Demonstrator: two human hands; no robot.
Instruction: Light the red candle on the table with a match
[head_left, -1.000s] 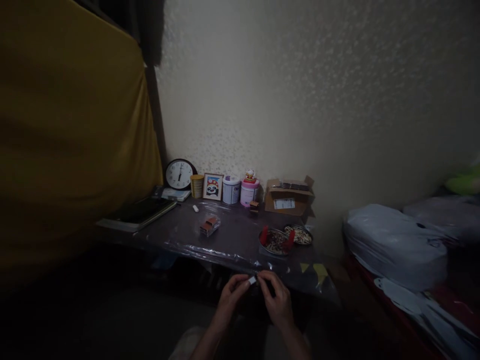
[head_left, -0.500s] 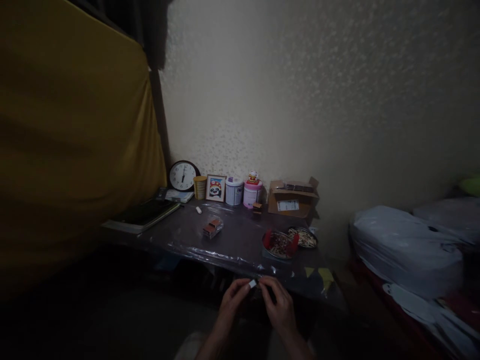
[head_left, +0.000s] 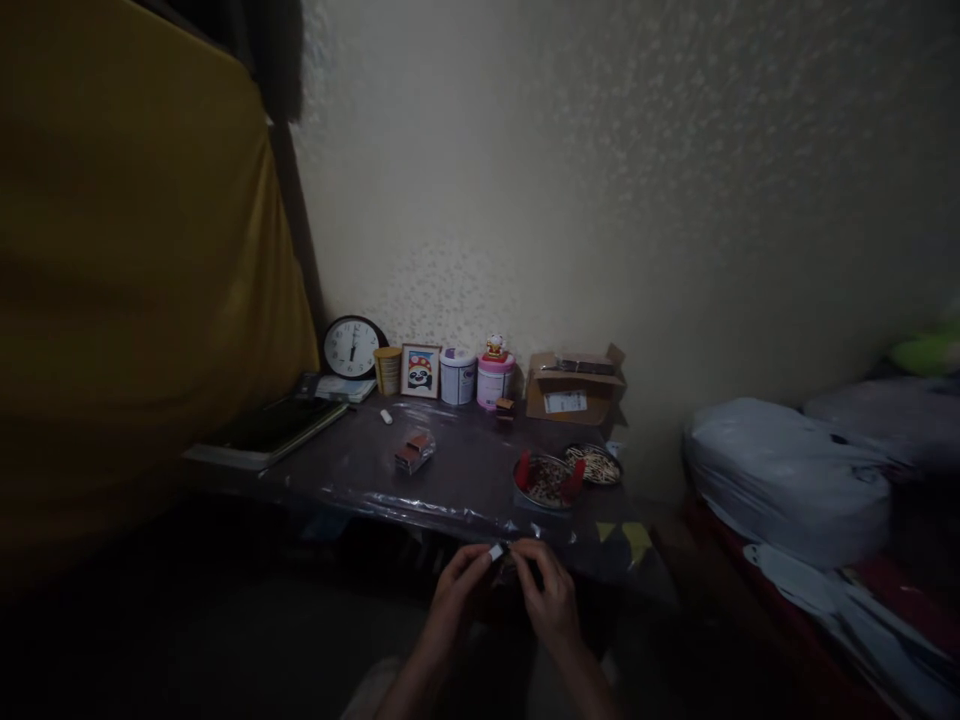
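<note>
Over at the far left of the table (head_left: pixel 465 470), under its clear plastic sheet, a dark notebook (head_left: pixel 266 432) lies flat, and behind it a round wall clock (head_left: pixel 351 347) leans on the wall. Next along, a yellow tin (head_left: pixel 388 370) stands upright with its contents hidden, then a small clear bag (head_left: pixel 414 450) wrapped around a brown-and-red block sits out on the table. A framed panda picture (head_left: pixel 419 371) comes next, followed by a white tin (head_left: pixel 457 378) and a pink tin (head_left: pixel 495 381), both lidded and shut, a little figurine (head_left: pixel 494 346) perched on the pink one.

Down at the front edge, the left hand (head_left: pixel 459 590) has its fingers closed on a small white piece (head_left: pixel 496 552), and the right hand (head_left: pixel 551 595) curls in just beside it; whether that hand grips anything is too dark to tell.

Moving right, a round metal tray (head_left: pixel 546 481) holds a speckled brown heap between two red bits, a dish (head_left: pixel 594 464) beside it is piled with thin sticks, and behind them an open cardboard box (head_left: pixel 574 390) carries a dark packet at its top.
</note>
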